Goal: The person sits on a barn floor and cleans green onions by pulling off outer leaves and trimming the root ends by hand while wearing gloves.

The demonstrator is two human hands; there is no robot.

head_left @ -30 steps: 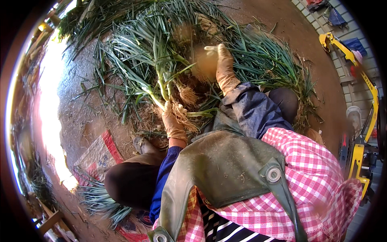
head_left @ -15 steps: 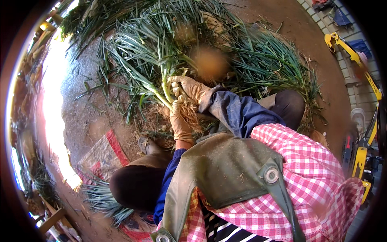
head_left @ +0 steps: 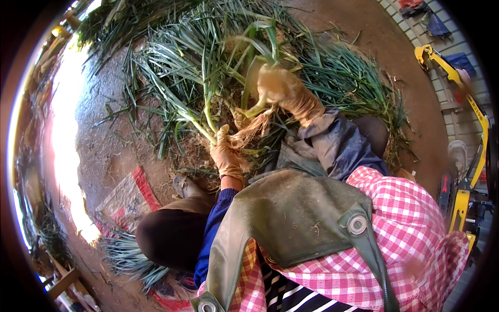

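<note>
My left hand (head_left: 227,156), in a tan, soiled glove, is closed around the root ends of several green onions (head_left: 209,112). Their pale stalks rise from it, and the long leaves spread up the picture. Brown stringy roots (head_left: 255,127) hang beside that hand. Up and to its right, my gloved right hand (head_left: 286,93) is closed on another green onion (head_left: 255,107), whose pale stalk bends below the fingers while green leaves stick out above. A blurred spot partly covers the right fingers.
A large heap of green onions (head_left: 176,67) lies ahead, with more to the right (head_left: 343,78). A bluish-green bundle (head_left: 132,257) rests at lower left, near a red-and-white sack (head_left: 127,200). At the far right stands a yellow jointed arm (head_left: 465,88). My bent knees flank the work.
My right hand has moved up and to the right, away from my left hand, with a green onion in its grip. My left hand has shifted slightly down and left, still holding its stalks.
</note>
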